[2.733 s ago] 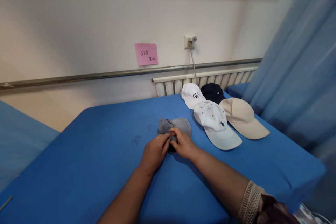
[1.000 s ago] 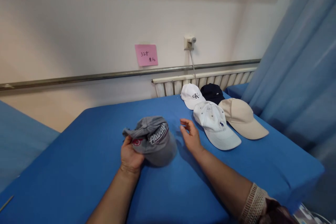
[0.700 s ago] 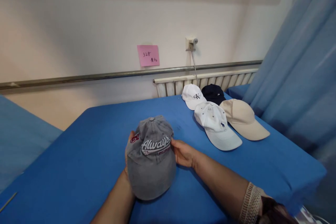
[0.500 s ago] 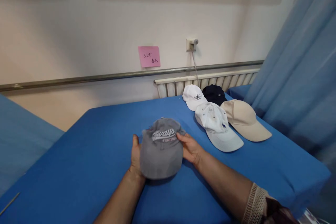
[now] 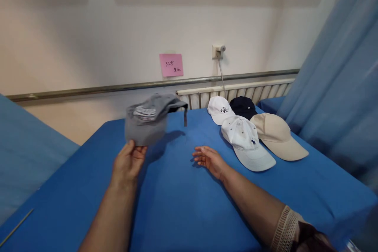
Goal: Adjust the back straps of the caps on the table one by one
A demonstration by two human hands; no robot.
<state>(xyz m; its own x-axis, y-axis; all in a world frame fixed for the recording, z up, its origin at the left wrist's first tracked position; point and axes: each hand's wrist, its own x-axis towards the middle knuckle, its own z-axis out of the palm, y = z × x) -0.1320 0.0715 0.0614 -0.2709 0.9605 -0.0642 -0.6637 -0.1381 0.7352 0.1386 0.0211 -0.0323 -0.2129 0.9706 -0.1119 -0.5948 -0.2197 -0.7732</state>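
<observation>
Above blue cloth-covered table [image 5: 177, 212], grey fabric baseball cap [image 5: 147, 124], raised, just beyond left hand [image 5: 128, 163]; thumb and fingers clamped on brim's near edge. Long axis: brim at lower left, rear opening and dangling strap [image 5: 185, 119] at upper right. Left hand nearer; right hand [image 5: 209, 160] unloaded, fingers apart, nearest white cap with dark horse emblem [image 5: 246, 145]. Grey cap's lettering blurred; brim's underside and most of crown's interior hidden. Navy cap [image 5: 242, 106] partly covered by neighbouring caps.
</observation>
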